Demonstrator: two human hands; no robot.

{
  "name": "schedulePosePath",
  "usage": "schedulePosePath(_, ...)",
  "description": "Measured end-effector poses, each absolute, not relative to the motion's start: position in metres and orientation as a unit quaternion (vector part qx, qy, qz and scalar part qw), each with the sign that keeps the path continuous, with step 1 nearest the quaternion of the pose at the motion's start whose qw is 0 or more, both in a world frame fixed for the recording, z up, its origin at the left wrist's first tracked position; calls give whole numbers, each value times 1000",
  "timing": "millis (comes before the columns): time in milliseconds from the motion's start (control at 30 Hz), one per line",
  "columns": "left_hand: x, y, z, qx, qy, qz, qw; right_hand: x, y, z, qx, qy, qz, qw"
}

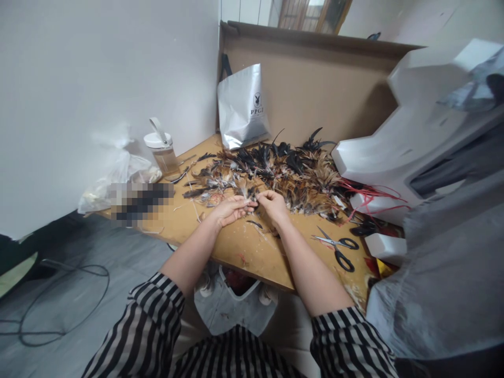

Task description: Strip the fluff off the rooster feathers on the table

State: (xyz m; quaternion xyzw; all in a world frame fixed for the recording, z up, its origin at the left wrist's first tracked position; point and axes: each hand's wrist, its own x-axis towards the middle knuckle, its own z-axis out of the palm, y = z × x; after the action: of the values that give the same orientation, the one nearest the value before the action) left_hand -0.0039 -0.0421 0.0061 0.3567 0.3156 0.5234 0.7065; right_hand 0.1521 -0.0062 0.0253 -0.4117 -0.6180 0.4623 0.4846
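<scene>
Over the near part of the wooden table [232,241], my two hands work close together. My left hand [231,211] is closed, pinching a small bunch of brown and pale feathers [244,189] at its base. Right beside it, my right hand [273,209] is shut, thumb and finger pressed together at the bunch's edge; what lies between those fingertips is too small to make out. Behind both hands spreads a broad heap of black, brown and tan feathers [293,163]. A pair of black-handled scissors [334,243] rests on the table to the right, blades slightly apart.
A silver bag [242,110] stands behind the feathers against cardboard [315,79]. A lidded bottle [165,157] and a plastic bag [122,170] stand left. Red strings [372,195] and white foam [366,144] are right. Below the table edge is a bin [252,291].
</scene>
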Motion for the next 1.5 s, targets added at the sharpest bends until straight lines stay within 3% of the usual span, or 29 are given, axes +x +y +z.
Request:
schedulePosePath(200, -5, -40, 3, 345, 317, 520, 714, 140, -14, 23, -404, -647, 446, 468)
schedulePosePath(367, -6, -42, 7, 333, 299, 542, 712, 144, -15, 29, -387, -551, 582, 455)
schedulePosePath(500, -6, -45, 10, 334, 278, 538, 723, 148, -16, 31, -348, -499, 696, 382)
schedulePosePath(667, -7, -45, 9, 349, 270, 539, 718, 148, -20, 32, -304, -479, 744, 353)
schedulePosePath(900, -6, -45, 9, 357, 272, 529, 720, 149, -18, 32, -291, -477, 740, 374)
schedulePosePath(1133, -3, -41, 6, 382, 355, 536, 664, 149, -12, 28, -352, -499, 660, 437)
schedulePosePath(1500, -2, -40, 4, 404, 358, 514, 667, 141, -17, 26, -367, -549, 585, 471)
